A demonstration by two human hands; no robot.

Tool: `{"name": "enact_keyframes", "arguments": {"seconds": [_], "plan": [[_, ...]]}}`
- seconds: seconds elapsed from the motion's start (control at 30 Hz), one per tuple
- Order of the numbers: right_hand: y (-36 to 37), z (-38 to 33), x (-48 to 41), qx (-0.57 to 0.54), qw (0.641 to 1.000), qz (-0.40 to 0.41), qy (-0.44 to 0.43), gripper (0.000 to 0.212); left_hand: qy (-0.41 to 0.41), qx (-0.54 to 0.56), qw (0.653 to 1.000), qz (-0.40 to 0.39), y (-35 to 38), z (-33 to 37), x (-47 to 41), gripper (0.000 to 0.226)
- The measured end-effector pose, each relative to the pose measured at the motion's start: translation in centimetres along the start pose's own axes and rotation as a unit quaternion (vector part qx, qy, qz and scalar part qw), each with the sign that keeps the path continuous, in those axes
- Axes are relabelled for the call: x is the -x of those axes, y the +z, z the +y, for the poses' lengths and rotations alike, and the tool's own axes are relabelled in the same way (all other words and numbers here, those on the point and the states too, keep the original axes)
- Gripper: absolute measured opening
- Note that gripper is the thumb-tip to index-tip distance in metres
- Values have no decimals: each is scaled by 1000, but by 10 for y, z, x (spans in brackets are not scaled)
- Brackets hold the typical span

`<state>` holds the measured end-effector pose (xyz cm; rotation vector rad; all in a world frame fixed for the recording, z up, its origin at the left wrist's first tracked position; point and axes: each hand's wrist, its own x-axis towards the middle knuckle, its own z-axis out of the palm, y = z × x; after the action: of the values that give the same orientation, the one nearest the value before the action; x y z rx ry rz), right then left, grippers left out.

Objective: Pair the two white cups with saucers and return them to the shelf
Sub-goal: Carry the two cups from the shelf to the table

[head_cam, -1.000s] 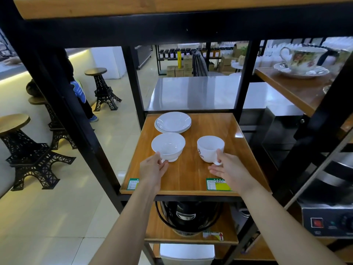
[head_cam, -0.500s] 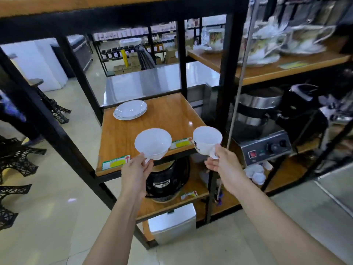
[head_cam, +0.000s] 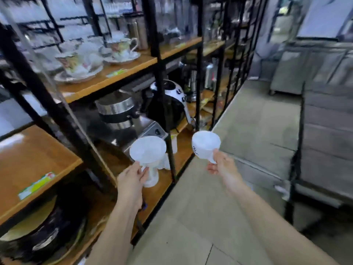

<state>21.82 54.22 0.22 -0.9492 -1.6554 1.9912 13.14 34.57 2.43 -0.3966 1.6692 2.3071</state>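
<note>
Head view was blurred: left hand (head_cam: 131,178) pinched the wide cup (head_cam: 148,151), right hand (head_cam: 219,165) the tall cup (head_cam: 206,143), both aloft off the shelf (head_cam: 38,159) front edge; light, brittle, slick, so the handle grip probably suited.

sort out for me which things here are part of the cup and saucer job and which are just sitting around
Part of the job:
wide white cup in the left hand
logo white cup in the right hand
wooden shelf

Just sitting around:
floral teacups
black and white appliance
steel pot
</note>
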Motion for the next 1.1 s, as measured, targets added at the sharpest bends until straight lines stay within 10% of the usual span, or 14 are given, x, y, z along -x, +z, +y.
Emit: {"name": "enact_keyframes", "arguments": {"seconds": [0.53, 1.1], "plan": [[-418, -30, -26, 15, 943, 329, -49, 29, -152, -29, 942, -299, 383, -217, 134, 29], [-595, 11, -108, -59, 887, 457, 43, 32, -206, -197, 891, -352, 578, -344, 146, 34]]}}
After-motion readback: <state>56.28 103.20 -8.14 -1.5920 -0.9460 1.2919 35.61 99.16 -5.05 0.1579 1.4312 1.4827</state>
